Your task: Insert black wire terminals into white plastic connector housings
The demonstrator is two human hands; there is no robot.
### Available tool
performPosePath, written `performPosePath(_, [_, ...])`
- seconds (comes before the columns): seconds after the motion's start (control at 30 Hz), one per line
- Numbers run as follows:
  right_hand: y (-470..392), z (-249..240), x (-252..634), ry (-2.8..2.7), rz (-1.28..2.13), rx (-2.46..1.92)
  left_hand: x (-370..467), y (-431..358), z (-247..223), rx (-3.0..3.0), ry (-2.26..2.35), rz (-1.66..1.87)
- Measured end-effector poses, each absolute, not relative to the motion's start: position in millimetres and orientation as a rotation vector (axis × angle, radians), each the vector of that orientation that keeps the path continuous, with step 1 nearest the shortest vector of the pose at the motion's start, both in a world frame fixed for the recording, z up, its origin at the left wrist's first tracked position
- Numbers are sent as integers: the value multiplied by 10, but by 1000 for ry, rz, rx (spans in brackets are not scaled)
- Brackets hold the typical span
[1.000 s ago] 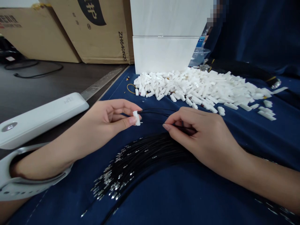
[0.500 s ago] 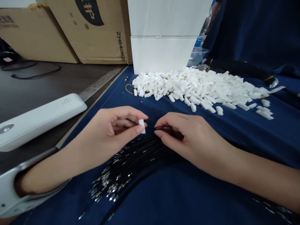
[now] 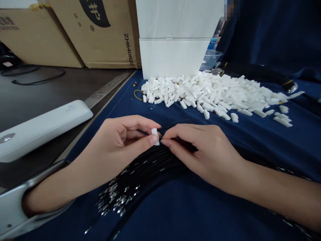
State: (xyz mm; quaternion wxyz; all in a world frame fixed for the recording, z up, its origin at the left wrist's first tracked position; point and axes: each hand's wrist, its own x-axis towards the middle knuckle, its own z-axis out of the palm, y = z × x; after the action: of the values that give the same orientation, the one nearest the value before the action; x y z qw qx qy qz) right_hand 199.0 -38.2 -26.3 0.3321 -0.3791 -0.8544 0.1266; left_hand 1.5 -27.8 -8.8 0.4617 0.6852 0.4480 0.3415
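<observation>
Between its thumb and fingertips, my left hand [image 3: 125, 135] pinches a small white connector housing [image 3: 155, 136]. My right hand [image 3: 198, 147], thumb and index finger pressed together, grips a thin black wire whose end is mostly hidden by the fingers. Its fingertips are right beside the white housing; I cannot tell whether the wire has entered it. Under both hands lies a bundle of black wires [image 3: 150, 170] with shiny metal terminals [image 3: 117, 197] fanned out toward the lower left. Behind the hands is a pile of similar white housings [image 3: 200, 92].
A white box [image 3: 173, 57] stands behind the pile, cardboard boxes [image 3: 110, 43] to its left. On the dark table at left lie a long white device [image 3: 42, 130] and a clear ruler [image 3: 107, 88]. Dark blue cloth [image 3: 190, 207] covers the work area. Another black wire bundle [image 3: 255, 73] lies at back right.
My hands have come closer together. The left moved slightly right with the white housing, and the right moved slightly left, closing the gap between the fingertips.
</observation>
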Motion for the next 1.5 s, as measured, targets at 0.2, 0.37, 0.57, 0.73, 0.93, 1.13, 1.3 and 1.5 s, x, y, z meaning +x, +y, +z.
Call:
performPosePath(0.2, [-273,-85,2104,-2345,371,-1126,4,-173,-94,1777,1167,886])
performPosePath(0.37, [-344,76,2126,-2278,-224,-1064,-31,-119,-111,1853,1240,896])
performPosePath(0.57, [-560,16,2062,-2718,-88,-707,-66,-128,-78,1957,1275,888])
performPosePath(0.73, [-542,-152,2096,-2809,-72,-763,-69,-137,-48,1927,1278,907])
performPosePath(0.93, [-521,-132,2092,-2812,-22,-798,-63,-147,-27,1862,1242,900])
performPosePath(1.13, [-504,-67,2020,-2479,360,-953,-67,-130,-39,1741,1207,882])
performPosePath(1.3, [-408,-154,2049,-2219,305,-994,-84,-133,-67,1517,1208,904])
performPosePath(1.5, [-326,-231,2160,-2131,245,-1051,-100,-122,-71,1382,1225,906])
